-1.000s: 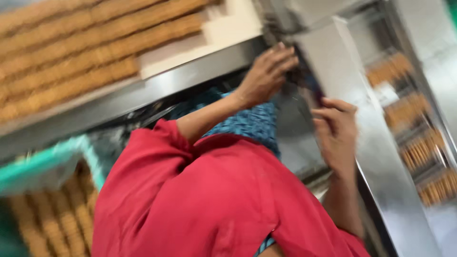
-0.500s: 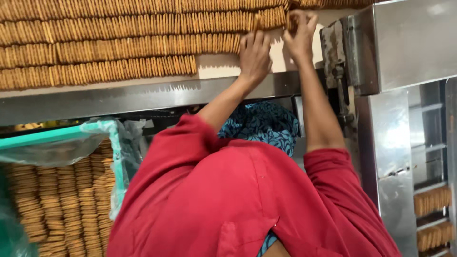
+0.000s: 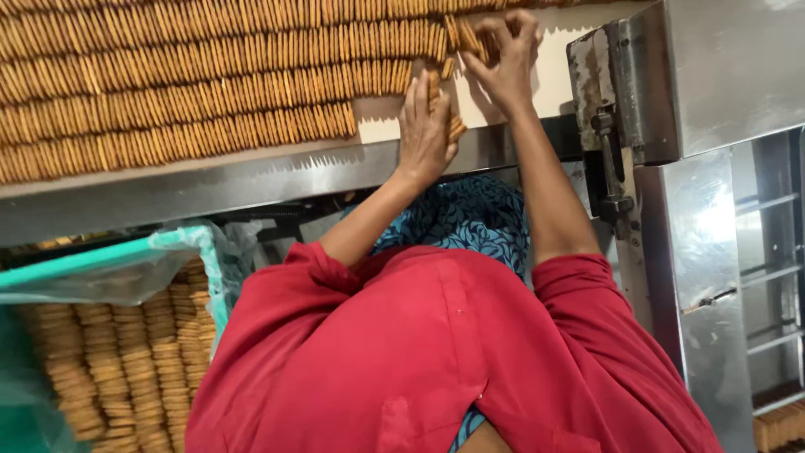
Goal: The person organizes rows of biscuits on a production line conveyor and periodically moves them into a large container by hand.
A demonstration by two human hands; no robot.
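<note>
1. Where the rows of biscuits (image 3: 193,92) end on the pale conveyor belt (image 3: 553,67), both hands work at the ragged end of the rows, close to the belt's right edge.
2. The left hand (image 3: 426,134) lies flat, fingers together, pressed against a short stack of biscuits (image 3: 454,127) that stands on edge at the near rim of the belt.
3. The right hand (image 3: 506,59) is curled, fingertips pinched around a few loose biscuits (image 3: 465,38) tilted out of line in an upper row.
4. A steel rail (image 3: 210,189), smooth and dull, runs along the belt's near edge; bare belt shows only between the row ends and the machine.
5. A steel housing (image 3: 721,75) with a dark latch (image 3: 608,159) stands just right of the hands, leaving narrow room on that side.
6. Lower left, a green crate (image 3: 101,256) lined with clear plastic holds ridged tan biscuit stacks (image 3: 126,369), well apart from the hands.
7. Red sleeves (image 3: 436,361) over blue patterned cloth (image 3: 470,222) fill the foreground.
</note>
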